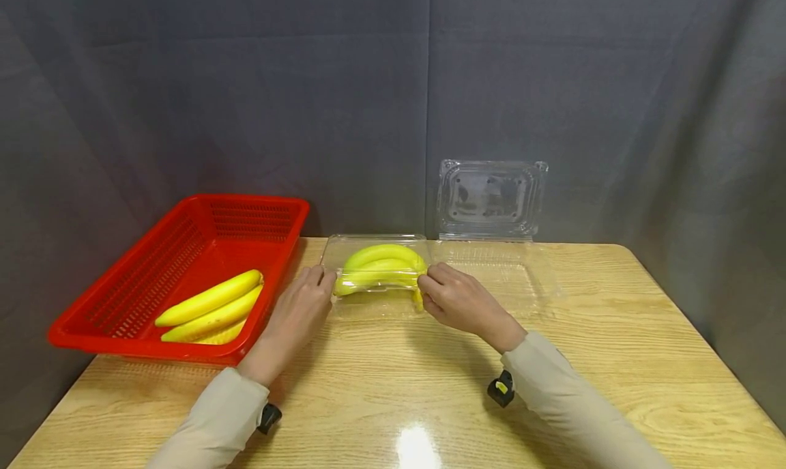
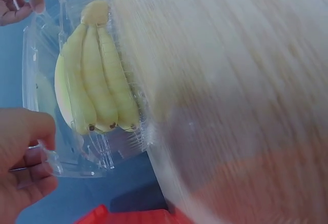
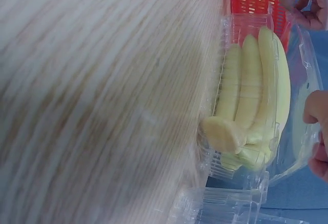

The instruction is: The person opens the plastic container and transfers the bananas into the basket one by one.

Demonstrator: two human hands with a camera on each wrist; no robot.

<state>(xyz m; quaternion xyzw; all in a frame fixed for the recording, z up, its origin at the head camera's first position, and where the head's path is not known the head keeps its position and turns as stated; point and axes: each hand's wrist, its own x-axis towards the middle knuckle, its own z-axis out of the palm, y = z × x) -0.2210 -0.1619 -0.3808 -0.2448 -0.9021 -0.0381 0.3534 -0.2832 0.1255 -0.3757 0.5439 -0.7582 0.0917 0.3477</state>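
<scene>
A bunch of yellow bananas (image 1: pixel 382 267) lies in a clear plastic clamshell box (image 1: pixel 374 310) near the table's back edge. Its hinged clear lid (image 2: pixel 77 174) stands partly lowered over the fruit. My left hand (image 1: pixel 305 298) pinches the lid's left front corner between thumb and fingers. At the opposite front corner, my right hand (image 1: pixel 462 297) pinches the same lid. In the left wrist view the banana stem (image 2: pixel 95 13) points toward the right-hand side of the box.
To the left, a red plastic basket (image 1: pixel 279 267) holds more bananas (image 1: pixel 211 306). A second clear clamshell box (image 1: pixel 491 278) stands right beside the first, its lid (image 1: pixel 491 197) raised upright. A grey curtain (image 1: pixel 368 114) hangs behind the wooden table (image 1: pixel 381 380).
</scene>
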